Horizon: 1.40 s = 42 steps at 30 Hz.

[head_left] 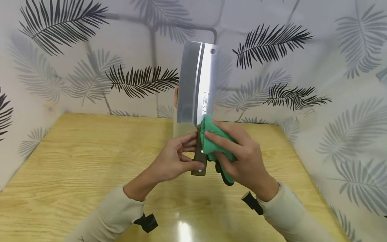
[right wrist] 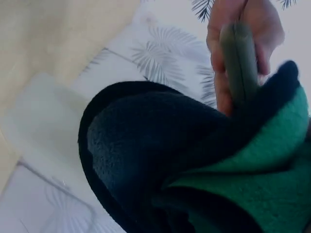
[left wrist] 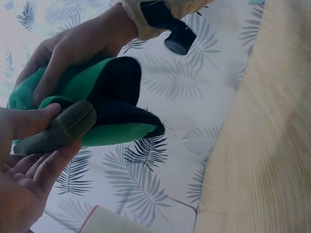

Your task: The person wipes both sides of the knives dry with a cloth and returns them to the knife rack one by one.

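Observation:
A cleaver (head_left: pixel 207 74) is held upright, its wide steel blade pointing up and away and its dark handle (head_left: pixel 199 164) toward me. My left hand (head_left: pixel 172 158) grips that handle, thumb near the butt end. In the left wrist view the handle's end (left wrist: pixel 73 124) sits between thumb and fingers. My right hand (head_left: pixel 242 154) holds a folded green cloth (head_left: pixel 216 136) with a dark underside against the spot where blade meets handle. Loose folds of the cloth (right wrist: pixel 146 131) fill much of the right wrist view. Part of the handle is hidden behind it.
Behind the cleaver stands a pale object (head_left: pixel 179 130) with an orange edge, mostly covered by the blade. Below lies a light wood-grain table (head_left: pixel 90 151), meeting a leaf-patterned wall covering (head_left: pixel 272 77). Black camera mounts (head_left: pixel 148 222) sit at both wrists.

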Each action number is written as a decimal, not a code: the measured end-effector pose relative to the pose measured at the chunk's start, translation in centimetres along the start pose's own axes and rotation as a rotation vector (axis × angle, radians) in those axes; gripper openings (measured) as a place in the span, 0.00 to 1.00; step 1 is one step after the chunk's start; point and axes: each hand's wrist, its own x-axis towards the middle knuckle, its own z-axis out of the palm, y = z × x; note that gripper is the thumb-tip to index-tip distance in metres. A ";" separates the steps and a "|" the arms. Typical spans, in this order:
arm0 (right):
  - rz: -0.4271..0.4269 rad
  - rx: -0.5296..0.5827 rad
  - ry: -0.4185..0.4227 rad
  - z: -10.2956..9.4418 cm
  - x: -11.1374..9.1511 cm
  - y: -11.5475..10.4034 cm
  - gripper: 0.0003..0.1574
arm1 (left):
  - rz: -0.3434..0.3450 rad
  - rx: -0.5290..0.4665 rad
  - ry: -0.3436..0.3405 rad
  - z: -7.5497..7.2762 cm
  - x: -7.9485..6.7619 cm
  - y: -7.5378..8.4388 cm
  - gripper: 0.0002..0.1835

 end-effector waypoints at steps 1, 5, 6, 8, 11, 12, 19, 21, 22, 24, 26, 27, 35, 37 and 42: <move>0.024 0.049 -0.018 0.0 -0.3 -0.1 0.19 | -0.001 -0.007 -0.004 -0.1 0.0 -0.1 0.45; 0.133 0.246 -0.060 -0.2 -1.6 -0.6 0.21 | -0.015 -0.048 -0.026 -0.3 0.0 -0.1 0.44; 0.149 0.281 -0.069 -0.2 -1.9 -0.7 0.23 | -0.019 -0.062 -0.029 -0.4 0.0 -0.1 0.44; 0.161 0.330 -0.099 -0.1 -2.6 -1.1 0.26 | -0.030 -0.089 -0.024 -0.5 0.1 0.0 0.44; 0.138 0.372 -0.153 -0.1 -3.6 -1.6 0.26 | -0.035 -0.103 -0.014 -0.7 0.1 0.0 0.42; 0.122 0.372 -0.167 -0.2 -3.9 -1.7 0.25 | -0.029 -0.098 -0.016 -0.7 0.1 0.0 0.42; 0.035 0.162 -0.079 -1.2 -1.6 -1.0 0.25 | -0.009 0.073 -0.068 0.0 0.4 0.1 0.42; 0.029 0.114 -0.038 -1.2 -0.7 -0.7 0.29 | -0.005 0.120 -0.067 0.1 0.4 0.3 0.42; 0.018 0.094 -0.015 -1.2 -0.4 -0.7 0.29 | -0.004 0.134 -0.062 0.1 0.4 0.4 0.43; -0.006 0.067 0.015 -0.8 -0.3 -0.8 0.24 | -0.004 0.134 -0.040 0.1 0.4 0.5 0.43; -0.031 0.050 0.017 -0.3 -0.7 -1.2 0.18 | -0.001 0.134 -0.008 -0.1 0.3 0.6 0.41; -0.037 0.053 0.008 0.0 -1.0 -1.4 0.17 | 0.001 0.123 0.006 -0.2 0.3 0.6 0.40; -0.027 0.128 -0.031 0.0 -2.0 -1.7 0.16 | -0.002 0.050 -0.004 -0.2 0.3 0.1 0.39; -0.012 0.096 0.027 -0.5 -1.2 -1.2 0.19 | -0.015 0.053 -0.029 0.2 0.2 0.1 0.41; 0.023 0.050 0.169 -1.2 0.2 -0.6 0.23 | -0.038 0.033 -0.058 0.8 0.1 0.1 0.41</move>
